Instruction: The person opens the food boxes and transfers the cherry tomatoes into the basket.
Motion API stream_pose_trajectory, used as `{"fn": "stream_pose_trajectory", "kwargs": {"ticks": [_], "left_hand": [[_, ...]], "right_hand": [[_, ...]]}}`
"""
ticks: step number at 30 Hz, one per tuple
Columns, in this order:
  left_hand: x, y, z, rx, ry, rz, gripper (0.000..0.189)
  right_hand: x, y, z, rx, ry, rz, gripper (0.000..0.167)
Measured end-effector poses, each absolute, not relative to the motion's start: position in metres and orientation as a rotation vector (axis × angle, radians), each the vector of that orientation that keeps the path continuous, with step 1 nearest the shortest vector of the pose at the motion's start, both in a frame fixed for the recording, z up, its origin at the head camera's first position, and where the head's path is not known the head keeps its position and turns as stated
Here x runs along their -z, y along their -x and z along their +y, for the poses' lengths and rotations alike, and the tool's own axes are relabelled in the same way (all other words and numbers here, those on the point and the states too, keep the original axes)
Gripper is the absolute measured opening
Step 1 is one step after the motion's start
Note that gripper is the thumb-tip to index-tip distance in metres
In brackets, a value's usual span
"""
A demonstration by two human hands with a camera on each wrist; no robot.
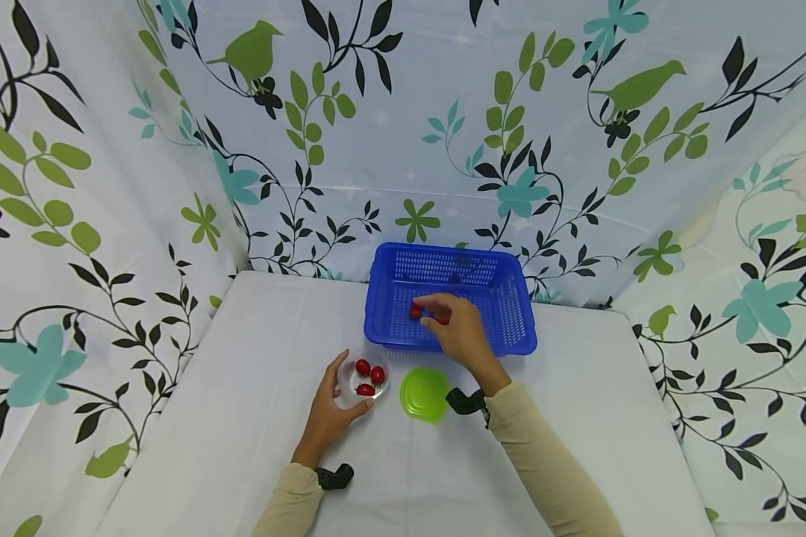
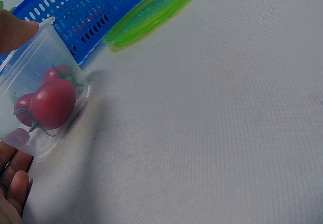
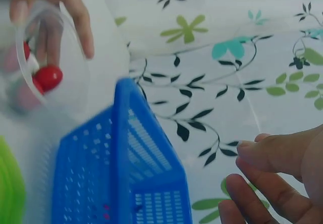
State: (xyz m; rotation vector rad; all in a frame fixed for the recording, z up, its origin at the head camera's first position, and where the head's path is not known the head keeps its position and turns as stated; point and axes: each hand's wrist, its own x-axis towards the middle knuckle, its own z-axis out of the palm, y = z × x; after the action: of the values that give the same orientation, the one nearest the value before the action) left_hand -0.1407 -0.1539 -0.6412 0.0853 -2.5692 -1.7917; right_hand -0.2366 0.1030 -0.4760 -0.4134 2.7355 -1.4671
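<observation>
My left hand [image 1: 329, 409] holds a small clear plastic tub [image 1: 344, 394], its thumb at the rim and its fingers round the far side. Three red cherry tomatoes [image 1: 377, 374] with green stems lie in the tub, which stands on the table. Over a blue slotted basket [image 1: 525, 328], my right hand [image 1: 462, 328] reaches down with fingers bent loosely. Red cherry tomatoes [image 1: 416, 312] show beside and below its fingertips. In the right wrist view the right hand [image 3: 277, 178] has its thumb and fingers apart, with nothing visible between them.
A bright green round lid [image 1: 425, 394] lies on the white-covered table [image 1: 275, 328] between the tub and my right forearm. The basket stands at the table's back edge, against a hanging leaf-and-bird patterned curtain [image 1: 389, 171]. Similar cloth hangs at both sides.
</observation>
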Motion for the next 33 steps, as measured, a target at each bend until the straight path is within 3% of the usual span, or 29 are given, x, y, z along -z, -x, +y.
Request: {"fn": "stream_pose_trajectory", "kwargs": {"ticks": [14, 33], "left_hand": [[0.641, 0.14, -0.154, 1.792, -0.059, -2.565, 0.105], [0.643, 0.141, -0.156, 1.789, -0.022, -2.538, 0.102]], "right_hand": [[0.499, 0.2, 0.073, 1.449, 0.58, 2.649, 0.034], [0.539, 0.182, 0.035, 1.323, 0.55, 2.526, 0.031]]}}
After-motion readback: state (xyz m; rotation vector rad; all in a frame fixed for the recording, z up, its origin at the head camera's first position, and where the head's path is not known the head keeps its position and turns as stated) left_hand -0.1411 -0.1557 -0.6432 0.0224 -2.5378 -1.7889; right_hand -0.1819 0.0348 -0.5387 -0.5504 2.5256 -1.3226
